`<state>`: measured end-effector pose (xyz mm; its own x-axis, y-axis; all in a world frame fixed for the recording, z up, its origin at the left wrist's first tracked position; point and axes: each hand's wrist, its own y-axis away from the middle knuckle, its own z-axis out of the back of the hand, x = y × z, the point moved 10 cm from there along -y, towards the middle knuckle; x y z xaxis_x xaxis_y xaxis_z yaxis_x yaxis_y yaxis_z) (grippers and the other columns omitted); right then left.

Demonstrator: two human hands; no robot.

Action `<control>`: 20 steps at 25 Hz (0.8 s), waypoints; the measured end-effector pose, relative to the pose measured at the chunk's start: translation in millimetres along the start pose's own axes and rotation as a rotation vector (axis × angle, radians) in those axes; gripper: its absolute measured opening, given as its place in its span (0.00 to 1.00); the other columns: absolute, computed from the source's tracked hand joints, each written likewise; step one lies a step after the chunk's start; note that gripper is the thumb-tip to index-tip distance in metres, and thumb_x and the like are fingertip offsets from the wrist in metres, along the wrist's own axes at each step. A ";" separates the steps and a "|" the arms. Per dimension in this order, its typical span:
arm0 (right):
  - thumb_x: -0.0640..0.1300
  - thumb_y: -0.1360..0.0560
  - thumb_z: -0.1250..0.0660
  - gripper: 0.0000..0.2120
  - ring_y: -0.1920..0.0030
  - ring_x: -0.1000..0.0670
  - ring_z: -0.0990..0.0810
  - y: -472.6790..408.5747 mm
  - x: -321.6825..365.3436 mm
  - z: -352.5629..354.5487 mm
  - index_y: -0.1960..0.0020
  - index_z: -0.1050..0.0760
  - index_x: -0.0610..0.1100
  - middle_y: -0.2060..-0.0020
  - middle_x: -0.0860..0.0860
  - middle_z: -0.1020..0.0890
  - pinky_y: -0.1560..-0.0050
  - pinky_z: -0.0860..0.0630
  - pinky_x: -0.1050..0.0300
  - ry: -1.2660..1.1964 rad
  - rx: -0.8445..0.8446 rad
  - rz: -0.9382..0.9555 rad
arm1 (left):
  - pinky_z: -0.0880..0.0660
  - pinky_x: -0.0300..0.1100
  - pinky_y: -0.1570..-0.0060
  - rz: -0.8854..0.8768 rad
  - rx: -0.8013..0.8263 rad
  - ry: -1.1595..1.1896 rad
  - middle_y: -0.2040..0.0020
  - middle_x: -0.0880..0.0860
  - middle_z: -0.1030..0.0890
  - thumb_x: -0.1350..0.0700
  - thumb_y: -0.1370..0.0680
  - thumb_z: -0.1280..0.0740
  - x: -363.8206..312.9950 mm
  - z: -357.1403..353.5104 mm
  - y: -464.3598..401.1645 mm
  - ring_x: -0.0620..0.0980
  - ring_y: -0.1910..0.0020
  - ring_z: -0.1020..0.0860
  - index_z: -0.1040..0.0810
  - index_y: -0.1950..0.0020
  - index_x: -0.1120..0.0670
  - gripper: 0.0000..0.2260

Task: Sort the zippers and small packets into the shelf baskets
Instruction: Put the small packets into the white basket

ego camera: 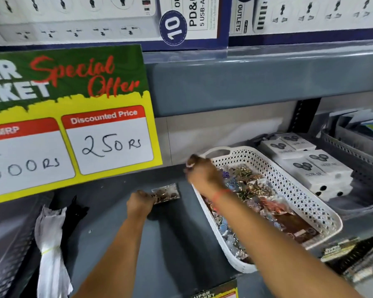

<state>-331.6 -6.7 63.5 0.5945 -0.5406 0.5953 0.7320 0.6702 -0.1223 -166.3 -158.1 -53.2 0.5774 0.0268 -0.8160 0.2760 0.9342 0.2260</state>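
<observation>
A white perforated basket (293,183) sits on the grey shelf (177,233), filled with several small clear packets of coloured trinkets (256,190). My right hand (202,171) hovers over the basket's far left corner, fingers curled; I cannot tell whether it holds anything. My left hand (139,204) rests on the shelf, its fingers gripping one clear packet of brown pieces (167,193) lying flat left of the basket. Bundles of white zippers (49,244) and black zippers (73,214) lie at the shelf's left.
A green and yellow price sign (69,121) hangs over the left half. White boxes (314,164) are stacked right of the basket, with a grey mesh basket (353,151) further right. The upper shelf lip (246,82) overhangs closely.
</observation>
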 end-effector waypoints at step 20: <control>0.27 0.27 0.39 0.11 0.62 0.49 0.21 2.4 -3.6 4.2 0.59 0.31 0.42 0.64 0.44 0.20 0.65 0.28 0.58 -0.941 -0.014 -0.195 | 0.28 0.29 0.79 0.023 0.284 0.973 0.84 0.47 0.25 0.70 0.23 0.41 -83.9 -3.2 73.7 0.40 0.81 0.27 0.29 0.66 0.58 0.14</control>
<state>-333.4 -1.0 64.4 -0.0449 -0.0081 0.9990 0.7972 0.6024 0.0407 -196.9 -90.4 30.3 -0.2573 0.4401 -0.8603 0.5183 0.8142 0.2615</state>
